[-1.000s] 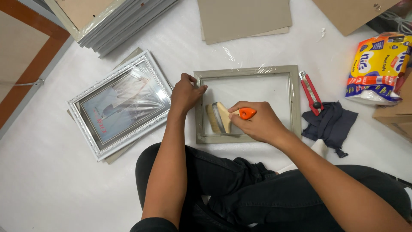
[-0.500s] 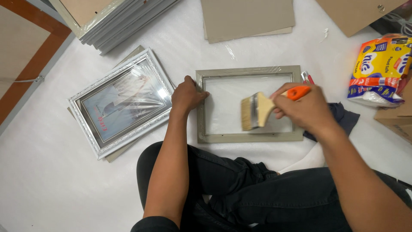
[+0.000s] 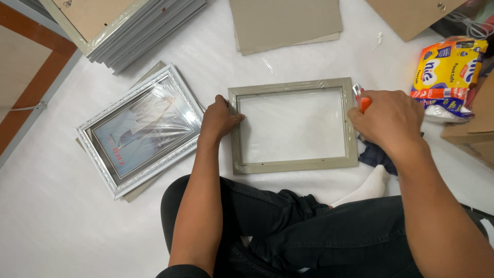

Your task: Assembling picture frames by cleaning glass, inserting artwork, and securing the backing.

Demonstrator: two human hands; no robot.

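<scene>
Sitting cross-legged on a white sheet, a person works on a grey picture frame lying flat just in front of their knees, back side up, w/ clear glass filling its opening. Left hand rests on the frame's left edge near the upper corner, fingers curled over the rail & pressing it down; nothing else in that hand. Right hand hovers at the frame's right edge, closed loosely around a tool w/ an orange handle; only the handle tip shows, rest hidden under the hand. Dark cloth lies under the right wrist, beside the frame. Left of the frame: a silver ornate framed picture in plastic wrap, tilted. Top left: stack of frames. Top centre: grey backing boards. Far right: yellow-and-white packet.
</scene>
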